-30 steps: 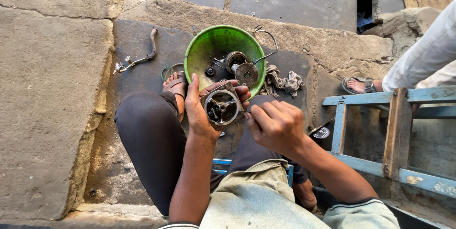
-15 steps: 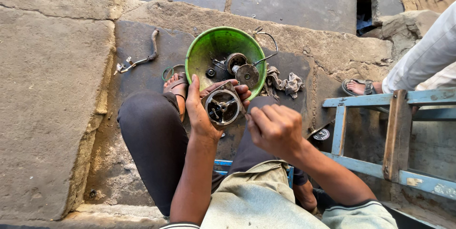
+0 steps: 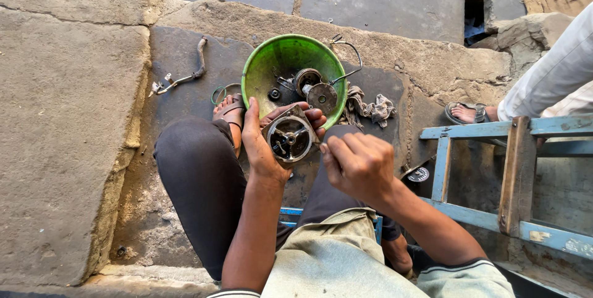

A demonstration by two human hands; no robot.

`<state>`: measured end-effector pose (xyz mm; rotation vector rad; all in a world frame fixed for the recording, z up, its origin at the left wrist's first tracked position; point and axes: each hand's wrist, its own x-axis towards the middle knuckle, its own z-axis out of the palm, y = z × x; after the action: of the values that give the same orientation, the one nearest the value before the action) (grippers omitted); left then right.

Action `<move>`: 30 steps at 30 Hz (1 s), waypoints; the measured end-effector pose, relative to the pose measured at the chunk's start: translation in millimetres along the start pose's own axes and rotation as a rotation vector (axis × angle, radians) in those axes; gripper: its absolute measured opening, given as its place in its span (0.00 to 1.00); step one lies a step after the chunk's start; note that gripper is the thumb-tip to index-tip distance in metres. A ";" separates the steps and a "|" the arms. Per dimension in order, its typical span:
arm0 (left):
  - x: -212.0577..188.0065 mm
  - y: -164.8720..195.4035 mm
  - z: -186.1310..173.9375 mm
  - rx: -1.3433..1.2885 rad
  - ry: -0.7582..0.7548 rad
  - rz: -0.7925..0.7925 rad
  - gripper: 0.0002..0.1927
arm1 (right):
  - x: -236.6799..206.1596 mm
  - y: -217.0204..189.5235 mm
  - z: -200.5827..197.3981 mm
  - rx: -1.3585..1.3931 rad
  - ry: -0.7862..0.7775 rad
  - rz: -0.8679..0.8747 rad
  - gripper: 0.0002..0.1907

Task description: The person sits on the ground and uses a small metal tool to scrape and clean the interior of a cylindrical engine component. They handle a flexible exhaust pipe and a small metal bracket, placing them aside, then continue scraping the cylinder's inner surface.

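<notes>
My left hand (image 3: pixel 262 143) grips a round, greasy metal housing (image 3: pixel 289 138) with spokes and a hub inside, held over my lap. My right hand (image 3: pixel 358 163) is just to its right, fingers curled in by the housing's edge; whether they pinch a small part is hidden. Right beyond the housing stands a green plastic bowl (image 3: pixel 272 63) holding several dark metal machine parts (image 3: pixel 312 88).
A dirty rag (image 3: pixel 369 109) lies right of the bowl, a bent metal lever (image 3: pixel 185 74) to its left on the stone slab. A blue wooden frame (image 3: pixel 513 174) stands at right. Another person's sandalled foot (image 3: pixel 466 113) and white-clad leg (image 3: pixel 556 75) are behind it.
My right hand has slipped slightly down and to the right, off the housing's edge. The left hand and housing stay put.
</notes>
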<state>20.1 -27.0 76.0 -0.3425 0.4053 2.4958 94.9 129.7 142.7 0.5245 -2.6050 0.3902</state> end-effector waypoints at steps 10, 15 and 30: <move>-1.8 1.3 3.0 -0.006 0.043 0.017 0.46 | 0.3 4.7 3.6 0.009 0.007 -0.033 0.05; -1.5 0.3 3.0 0.001 0.035 0.022 0.46 | -0.8 5.4 4.4 0.008 0.028 -0.014 0.06; 0.0 -0.5 1.2 -0.012 0.008 0.009 0.46 | -1.1 6.3 4.4 0.056 0.036 -0.006 0.05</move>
<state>20.3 -26.3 77.0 -0.3565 0.3955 2.5074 91.6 134.1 137.2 0.5389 -2.5635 0.4673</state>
